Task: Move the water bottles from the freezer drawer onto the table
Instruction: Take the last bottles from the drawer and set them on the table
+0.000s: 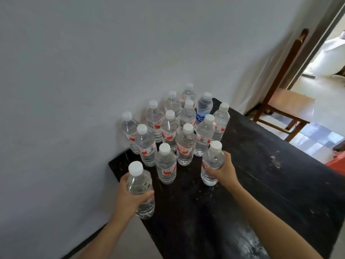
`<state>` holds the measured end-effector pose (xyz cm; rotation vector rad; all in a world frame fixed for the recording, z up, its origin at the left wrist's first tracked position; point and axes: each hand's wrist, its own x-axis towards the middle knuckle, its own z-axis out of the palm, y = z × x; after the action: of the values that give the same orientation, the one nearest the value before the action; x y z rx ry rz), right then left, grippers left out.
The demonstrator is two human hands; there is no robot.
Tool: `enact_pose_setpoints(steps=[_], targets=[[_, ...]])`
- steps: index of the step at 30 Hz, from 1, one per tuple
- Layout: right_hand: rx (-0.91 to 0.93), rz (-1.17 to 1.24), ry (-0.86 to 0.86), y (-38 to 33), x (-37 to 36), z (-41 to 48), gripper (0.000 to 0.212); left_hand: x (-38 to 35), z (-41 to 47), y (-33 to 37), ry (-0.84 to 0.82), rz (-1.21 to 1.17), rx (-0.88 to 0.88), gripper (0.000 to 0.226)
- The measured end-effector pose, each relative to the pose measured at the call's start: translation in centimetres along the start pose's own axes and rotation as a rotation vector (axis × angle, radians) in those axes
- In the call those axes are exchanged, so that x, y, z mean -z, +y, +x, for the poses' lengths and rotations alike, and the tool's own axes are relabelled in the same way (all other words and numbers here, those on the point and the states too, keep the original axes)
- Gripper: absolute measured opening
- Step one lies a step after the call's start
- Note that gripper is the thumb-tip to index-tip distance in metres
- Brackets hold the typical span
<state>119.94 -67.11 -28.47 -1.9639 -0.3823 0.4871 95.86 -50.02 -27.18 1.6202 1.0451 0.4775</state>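
We see a dark, scuffed table set against a pale wall, with a wooden chair beyond it and a cluster of water bottles standing upright at the far corner. Our left hand wraps round the left bottle at the table's near left edge. Our right hand grips the right bottle, upright just in front of the cluster.

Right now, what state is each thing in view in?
left hand: grips the left bottle.
left bottle: capped, upright, at the edge of the table.
right hand: grips the right bottle.
right bottle: capped, leaning slightly, base on or near the table.
other bottles: capped, upright, clustered on the table.
chair: upright.
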Motion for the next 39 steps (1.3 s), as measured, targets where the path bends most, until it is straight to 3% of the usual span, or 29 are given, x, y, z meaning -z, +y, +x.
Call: enact_pose_setpoints(steps=[12,16,19,21,24,29,33,36,39], targets=[[-0.045,0.025,-0.008,1.2,0.2,-0.2,0.079,-2.2,-0.3,0.8,-0.088,0.014,-0.047,0.074],[-0.101,-0.025,0.272,-1.1,-0.7,-3.5,0.099,-2.6,0.0,1.2,-0.181,0.001,-0.132,0.074],[0.131,-0.013,0.330,-4.9,-1.6,-7.5,0.070,-2.8,-0.1,2.2,-0.282,-0.016,-0.197,0.075],[0.288,-0.128,0.156,-8.2,-2.1,-9.7,0.052,-3.2,-0.4,2.8,-0.368,-0.016,-0.248,0.074],[0.398,-0.442,-0.089,-11.8,-3.1,-11.6,0.051,-3.5,-0.9,3.3,-0.512,-0.039,-0.299,0.073],[0.377,-0.687,-0.075,-13.8,-3.7,-13.0,0.031,-4.1,-1.6,3.5,-0.615,-0.065,-0.394,0.067],[0.283,-0.622,0.011,-13.7,-3.4,-13.3,0.027,-4.0,-0.8,3.6,-0.742,0.008,-0.380,0.075],[0.202,-0.574,0.069,-12.9,-3.3,-13.1,0.028,-2.5,0.9,2.5,-0.741,0.204,-0.390,0.104],[0.128,-0.578,0.088,-12.3,-3.6,-12.5,0.029,0.5,2.5,0.5,-0.676,0.266,-0.310,0.097]])
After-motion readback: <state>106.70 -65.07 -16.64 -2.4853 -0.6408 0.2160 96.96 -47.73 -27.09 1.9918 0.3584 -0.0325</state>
